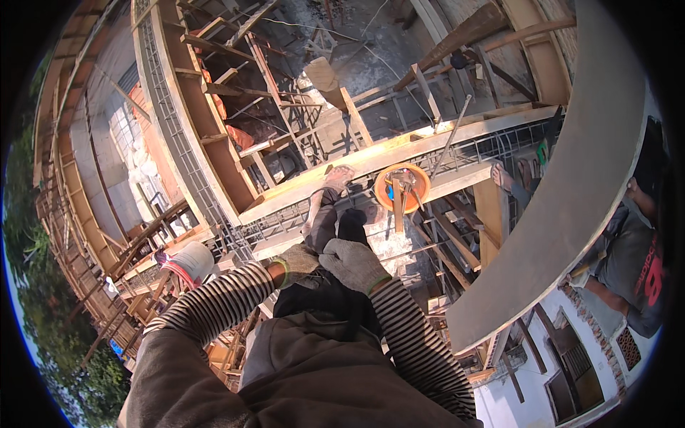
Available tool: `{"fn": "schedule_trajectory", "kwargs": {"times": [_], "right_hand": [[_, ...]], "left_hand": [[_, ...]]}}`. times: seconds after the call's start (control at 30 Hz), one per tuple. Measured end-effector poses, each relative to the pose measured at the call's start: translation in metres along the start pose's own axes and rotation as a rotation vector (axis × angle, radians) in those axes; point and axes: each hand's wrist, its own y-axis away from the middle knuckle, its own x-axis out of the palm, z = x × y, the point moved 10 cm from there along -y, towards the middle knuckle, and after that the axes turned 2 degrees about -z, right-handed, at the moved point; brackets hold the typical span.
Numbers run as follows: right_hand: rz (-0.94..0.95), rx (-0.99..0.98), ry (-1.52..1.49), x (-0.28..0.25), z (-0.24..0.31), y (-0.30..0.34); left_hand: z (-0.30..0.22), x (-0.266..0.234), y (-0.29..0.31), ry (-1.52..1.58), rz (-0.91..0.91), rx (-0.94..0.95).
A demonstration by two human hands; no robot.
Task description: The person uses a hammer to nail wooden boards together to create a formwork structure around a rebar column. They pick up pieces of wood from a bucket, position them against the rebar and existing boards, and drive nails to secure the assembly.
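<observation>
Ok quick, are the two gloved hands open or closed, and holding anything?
Left hand: by the dark trousers; open or closed can't be told.
Right hand: also there; its grip can't be told either.

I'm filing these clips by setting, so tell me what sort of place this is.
Most likely a building site: a steel rebar cage runs between wooden form boards, and an orange bucket holds what look like hand tools.
</observation>
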Motion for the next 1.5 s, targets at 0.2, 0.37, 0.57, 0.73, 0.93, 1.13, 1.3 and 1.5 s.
{"fn": "schedule_trajectory", "kwargs": {"times": [0.2, 0.37, 0.57, 0.73, 0.93, 1.13, 1.3, 1.5], "right_hand": [[0.019, 0.006, 0.033, 0.002, 0.003, 0.001], [0.020, 0.002, 0.081, 0.006, 0.004, 0.002], [-0.016, 0.036, 0.091, 0.004, -0.002, 0.003], [-0.020, 0.009, 0.088, 0.008, -0.004, 0.006], [0.004, 0.046, 0.058, 0.012, -0.011, 0.012], [-0.008, 0.093, -0.003, 0.033, 0.001, 0.052], [-0.100, 0.044, 0.250, 0.053, 0.004, 0.067], [-0.368, -0.103, 0.160, -0.006, 0.007, 0.099]], "left_hand": [[0.006, 0.013, 0.031, 1.270, -0.165, -0.504], [-0.059, -0.029, 0.042, 1.003, -0.096, -0.134], [-0.053, -0.018, 0.038, 0.281, -0.065, 0.063], [-0.025, 0.003, 0.042, 1.521, 0.093, -0.256], [-0.015, 0.016, 0.045, 1.486, 0.069, -0.232], [-0.007, 0.029, 0.032, 1.591, 0.146, -0.399], [-0.026, 0.010, 0.033, 1.563, 0.125, -0.508], [-0.039, -0.021, 0.035, 1.080, 0.071, -0.396]]}}
